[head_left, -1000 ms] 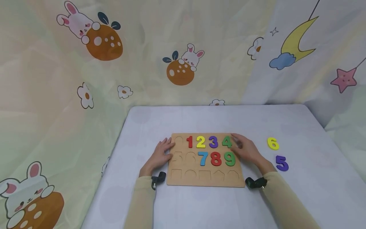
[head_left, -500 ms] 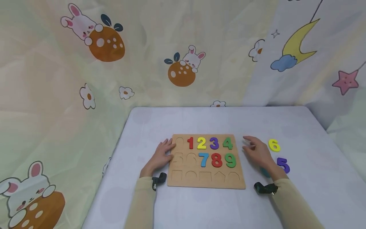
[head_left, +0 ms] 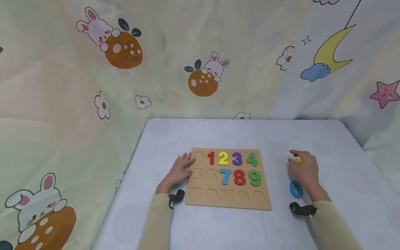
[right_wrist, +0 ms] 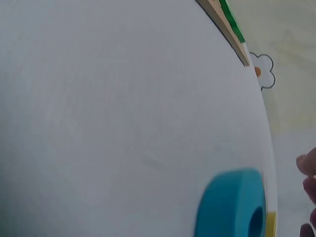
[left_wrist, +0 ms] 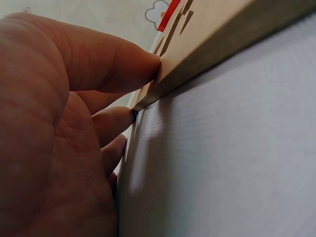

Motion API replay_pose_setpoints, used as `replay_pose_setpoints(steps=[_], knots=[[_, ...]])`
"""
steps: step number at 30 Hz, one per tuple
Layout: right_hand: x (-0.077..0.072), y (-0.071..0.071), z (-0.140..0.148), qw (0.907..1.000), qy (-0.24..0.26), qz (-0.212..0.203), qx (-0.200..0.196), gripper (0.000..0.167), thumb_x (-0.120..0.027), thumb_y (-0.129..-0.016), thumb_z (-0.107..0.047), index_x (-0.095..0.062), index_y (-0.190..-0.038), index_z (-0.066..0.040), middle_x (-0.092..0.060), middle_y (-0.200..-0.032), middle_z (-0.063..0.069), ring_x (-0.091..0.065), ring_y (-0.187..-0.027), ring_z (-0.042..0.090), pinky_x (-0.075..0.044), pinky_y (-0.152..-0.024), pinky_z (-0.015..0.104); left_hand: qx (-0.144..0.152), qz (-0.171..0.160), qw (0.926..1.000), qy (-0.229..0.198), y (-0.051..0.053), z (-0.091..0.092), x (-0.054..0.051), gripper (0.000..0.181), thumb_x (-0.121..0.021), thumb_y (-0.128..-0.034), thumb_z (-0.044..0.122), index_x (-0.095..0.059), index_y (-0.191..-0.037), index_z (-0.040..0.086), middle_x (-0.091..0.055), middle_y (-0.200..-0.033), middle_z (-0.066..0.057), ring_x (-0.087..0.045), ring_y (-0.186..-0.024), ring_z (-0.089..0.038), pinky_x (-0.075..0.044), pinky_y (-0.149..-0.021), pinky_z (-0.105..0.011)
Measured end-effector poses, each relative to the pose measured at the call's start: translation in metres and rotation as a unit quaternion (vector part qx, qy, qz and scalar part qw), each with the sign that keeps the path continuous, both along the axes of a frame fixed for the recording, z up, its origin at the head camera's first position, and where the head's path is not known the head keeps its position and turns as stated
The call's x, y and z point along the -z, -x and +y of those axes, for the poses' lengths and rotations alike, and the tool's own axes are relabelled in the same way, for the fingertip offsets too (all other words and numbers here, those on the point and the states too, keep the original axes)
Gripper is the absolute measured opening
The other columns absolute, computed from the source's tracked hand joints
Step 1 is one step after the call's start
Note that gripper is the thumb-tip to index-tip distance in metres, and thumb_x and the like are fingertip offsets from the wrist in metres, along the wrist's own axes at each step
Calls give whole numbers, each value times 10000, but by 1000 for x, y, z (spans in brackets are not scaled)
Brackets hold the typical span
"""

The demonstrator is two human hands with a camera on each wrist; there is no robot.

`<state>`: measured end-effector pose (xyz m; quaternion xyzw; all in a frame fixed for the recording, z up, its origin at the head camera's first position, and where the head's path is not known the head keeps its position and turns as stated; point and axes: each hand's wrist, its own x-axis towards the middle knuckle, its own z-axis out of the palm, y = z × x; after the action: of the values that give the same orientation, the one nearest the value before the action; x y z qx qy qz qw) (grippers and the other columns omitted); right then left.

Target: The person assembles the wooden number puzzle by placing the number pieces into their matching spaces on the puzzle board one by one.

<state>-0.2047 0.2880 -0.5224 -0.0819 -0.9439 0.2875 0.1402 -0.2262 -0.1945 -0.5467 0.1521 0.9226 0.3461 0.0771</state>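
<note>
A wooden number puzzle board (head_left: pixel 226 199) lies on the table, with the numbers 1 to 4 and 7 to 9 set in it. My left hand (head_left: pixel 177 173) rests on its left edge; up close, the thumb (left_wrist: pixel 118 61) touches the board's top face and the fingers are at its side. To the right of the board, my right hand (head_left: pixel 305 172) is over the yellow number 6 (head_left: pixel 298 160), mostly covered by it. Thumb and index finger stand apart. By the right wrist lies a blue number 0 (head_left: pixel 296 189), large in the right wrist view. The purple 5 is hidden.
Vacant recesses (head_left: pixel 212 176) show in the board's top left, middle row and bottom row. The white table (head_left: pixel 225 133) ends at the back against a cloth printed with rabbits, flowers and a moon.
My right hand has left the board's right edge and moved right to the yellow 6, uncovering the blue 0 and covering the purple 5. My left hand has stayed on the board.
</note>
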Motion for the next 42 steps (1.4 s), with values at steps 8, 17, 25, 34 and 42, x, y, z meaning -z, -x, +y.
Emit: replay_pose_setpoints(steps=[8, 17, 25, 34, 42], knots=[[5, -4, 19, 9971, -23, -565, 514, 466, -562, -921, -152, -507, -1340, 43, -363, -1404, 346, -334, -1230, 557, -316, -975, 673, 0, 7, 10000, 48, 0, 0, -1, 570, -606, -866, 131, -509, -1426, 90, -300, -1588, -55, -136, -1500, -228, -32, -1234, -413], [15, -14, 30, 9959, 44, -863, 286, 574, -526, -924, -141, -383, -1450, 38, -353, -1452, 344, -292, -1344, 537, -271, -1076, 682, 65, 69, 9999, 105, -1, 0, 2, 566, -609, -861, 96, -514, -1419, 77, -298, -1588, -65, -150, -1497, -243, -41, -1234, -421], [14, -16, 28, 9955, 119, -886, 307, 586, -535, -919, -114, -369, -1462, 31, -373, -1430, 354, -313, -1325, 547, -298, -1059, 685, 52, 100, 9999, 83, -2, 1, 0, 560, -610, -866, 89, -515, -1417, 74, -300, -1586, -71, -152, -1497, -253, -51, -1233, -435], [14, -16, 26, 9970, 26, -729, 247, 557, -571, -891, -68, -419, -1410, 67, -411, -1357, 381, -375, -1244, 567, -337, -1022, 683, -14, 52, 10000, 72, -2, 1, 2, 564, -611, -866, 101, -513, -1420, 82, -295, -1588, -65, -139, -1500, -240, -30, -1233, -429], [16, -20, 25, 9983, 23, -579, -23, 555, -619, -868, -61, -451, -1378, 78, -460, -1282, 364, -464, -1129, 533, -421, -935, 669, 119, 195, 9997, 45, -1, 0, -3, 559, -599, -860, 98, -519, -1412, 64, -303, -1583, -82, -153, -1496, -263, -50, -1232, -439]])
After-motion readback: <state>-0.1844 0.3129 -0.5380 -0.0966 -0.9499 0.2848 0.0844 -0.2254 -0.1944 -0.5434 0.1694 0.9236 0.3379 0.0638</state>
